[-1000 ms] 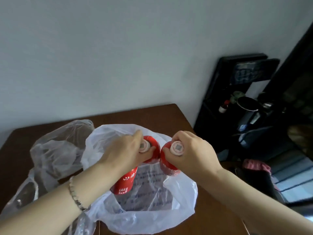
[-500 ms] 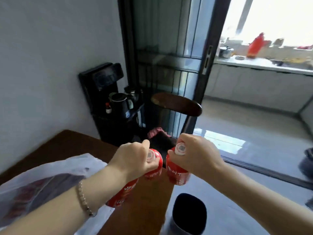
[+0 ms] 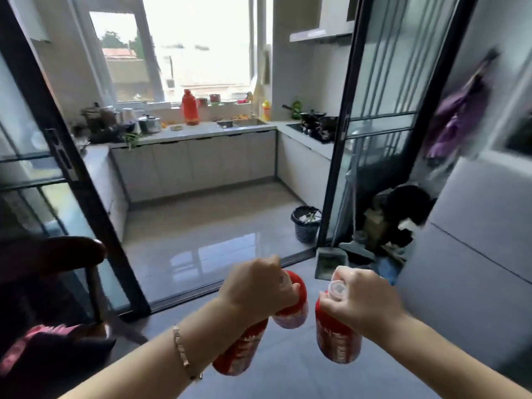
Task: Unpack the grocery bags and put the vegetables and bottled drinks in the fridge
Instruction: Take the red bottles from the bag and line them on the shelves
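Right, our left hand (image 3: 259,286) is curled tight round the necks of two red bottles at once. The low bottle (image 3: 239,352) hangs slanted under our wrist. The top bottle (image 3: 290,308) juts out past the knuckles, a pale bit of it peeping between the fingers. Our right hand (image 3: 362,300) is closed round the neck of a third bottle (image 3: 338,341), its pale cap (image 3: 337,287) showing above thumb and forefinger. All three hang in the air over the grey floor (image 3: 201,240), with the top bottle and third bottle near each other but apart. A bracelet (image 3: 182,352) sits on our left wrist.

Just to our right stands the grey fridge (image 3: 475,240), doors closed. Ahead, a dustpan (image 3: 331,262) leans by the black door frame (image 3: 336,168), and past it a dark bin (image 3: 306,223) holds some rubbish. Through the doorway we see a counter (image 3: 201,131) with a sink (image 3: 241,122) set in it, contents too small to tell. A red flask (image 3: 190,108) stands by the window, with pots (image 3: 148,123) towards the left end. A dark chair (image 3: 51,253) shows at lower left.
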Tool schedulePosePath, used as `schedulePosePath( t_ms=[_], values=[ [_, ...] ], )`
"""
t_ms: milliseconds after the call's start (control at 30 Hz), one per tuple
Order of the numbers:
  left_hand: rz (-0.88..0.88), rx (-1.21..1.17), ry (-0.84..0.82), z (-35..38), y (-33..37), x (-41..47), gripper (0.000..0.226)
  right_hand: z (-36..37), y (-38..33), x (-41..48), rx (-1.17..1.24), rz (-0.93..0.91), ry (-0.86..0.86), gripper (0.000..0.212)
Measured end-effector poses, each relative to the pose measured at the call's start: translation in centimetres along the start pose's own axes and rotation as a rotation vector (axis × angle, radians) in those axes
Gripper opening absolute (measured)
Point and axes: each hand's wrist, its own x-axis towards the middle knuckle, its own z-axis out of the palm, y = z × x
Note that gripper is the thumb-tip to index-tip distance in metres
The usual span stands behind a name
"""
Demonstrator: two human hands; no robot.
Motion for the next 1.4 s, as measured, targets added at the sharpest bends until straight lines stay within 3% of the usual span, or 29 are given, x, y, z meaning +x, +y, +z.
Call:
schedulePosePath(
  t_ms=[267,467,833,1000,1400],
  values=[
    [0.191,-0.285,0.136,2.6,16.8,19.8,0.031,-10.7,19.6,6.8,-0.085,0.292,0.232,0.028],
    [0.370,-0.429,0.113,3.7,24.9,33.8,0.043,-15.6,30.2,14.4,-0.101,0.456,0.387,0.026],
    [0.736,-0.383,0.128,4.7,36.3,61.3,0.039,-25.7,45.2,29.0,-0.111,0.770,0.649,0.025],
    [0.792,-0.511,0.148,5.2,41.6,70.4,0.035,-28.4,51.2,33.6,-0.079,0.829,0.785,0.025],
    [0.863,-0.569,0.397,8.4,56.4,85.9,0.041,-34.2,71.8,42.9,-0.066,0.818,0.972,0.023]
  ],
)
